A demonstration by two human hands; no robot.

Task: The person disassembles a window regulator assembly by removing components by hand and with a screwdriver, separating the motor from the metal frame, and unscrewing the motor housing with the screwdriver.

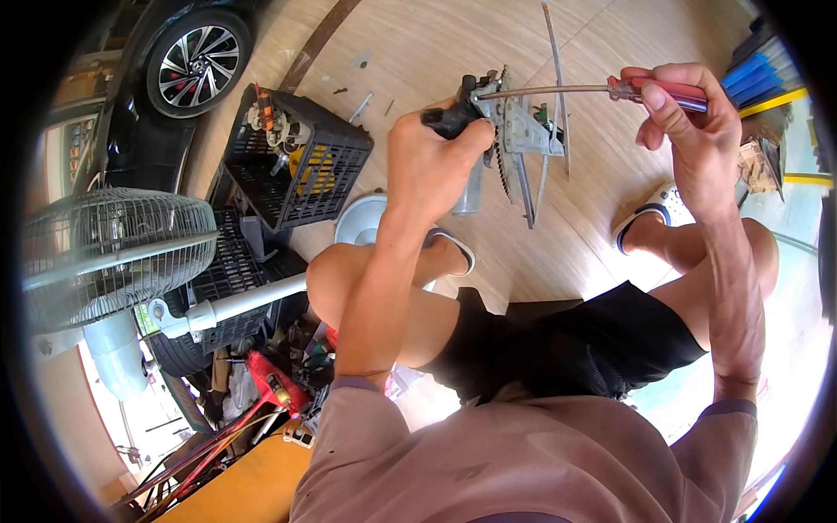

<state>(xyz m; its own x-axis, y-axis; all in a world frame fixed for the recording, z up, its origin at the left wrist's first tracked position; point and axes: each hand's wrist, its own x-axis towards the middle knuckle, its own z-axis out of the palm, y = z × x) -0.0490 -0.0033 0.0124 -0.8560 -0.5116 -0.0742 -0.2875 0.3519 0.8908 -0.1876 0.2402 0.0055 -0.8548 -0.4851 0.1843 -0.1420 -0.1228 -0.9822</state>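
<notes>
Two bare hands raised over the pale floor (418, 61), upper middle and upper right of the frame. Left hand (436, 161): grip closed around the black handle (447, 120) of a toothed metal assembly (527, 132), thumb pressed toward the metal. The assembly sits at upper centre — toothed edge running roughly up and down, flat bracket plate beside it, long thin bars reaching past it above and below.

Right hand (697, 118): grip pinching a screwdriver (567, 89) by its red, partly clear handle, between thumb and fingers. Shaft lies nearly level, pointing left; its far end meets the top of the assembly, near the left hand. Exact seating of the tip too small to tell.

Around: black crate (327, 183) tipped at upper left, parts inside — some yellow, some orange. Pale bowl (353, 228) just below it, partly behind the left arm. Caged fan (122, 248) at left; car wheel (199, 65) at top left. Few small loose pieces on the floor, right of the wheel. One shoe (667, 202) at right, another (459, 247) near centre.
</notes>
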